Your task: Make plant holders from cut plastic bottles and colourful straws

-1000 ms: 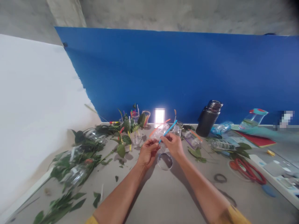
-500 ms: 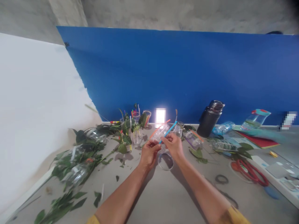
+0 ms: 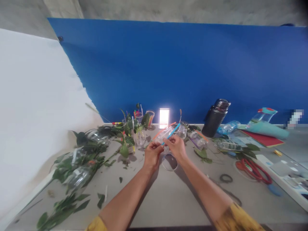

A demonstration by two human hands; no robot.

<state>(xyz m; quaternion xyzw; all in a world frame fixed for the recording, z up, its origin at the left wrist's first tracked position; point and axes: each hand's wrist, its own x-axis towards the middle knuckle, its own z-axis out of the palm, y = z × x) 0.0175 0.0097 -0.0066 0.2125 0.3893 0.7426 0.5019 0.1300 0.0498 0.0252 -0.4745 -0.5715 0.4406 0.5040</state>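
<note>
A blue straw [image 3: 173,131] slants up and to the right between my hands, above the table. My left hand [image 3: 152,156] is closed in a pinch at its lower end. Slightly higher, the fingers of my right hand [image 3: 177,148] are closed on the same straw. Directly behind them lies a clear plastic bottle [image 3: 159,136], partly covered by the hands, with an orange straw [image 3: 172,124] along it. A clear round rim [image 3: 169,170] shows on the table below my wrists; what it belongs to is unclear.
Leafy cuttings [image 3: 64,205] and clear bottles [image 3: 78,178] crowd the left side. A clear cup [image 3: 140,138] with stems stands behind my left hand. Rightward are a black thermos [image 3: 214,121], red-handled scissors [image 3: 261,173], a dark ring [image 3: 226,178] and a white tray [image 3: 262,158].
The view has tilted slightly, so most things sit a little higher in the picture. Both hands still pinch the blue straw, with only a small shift.
</note>
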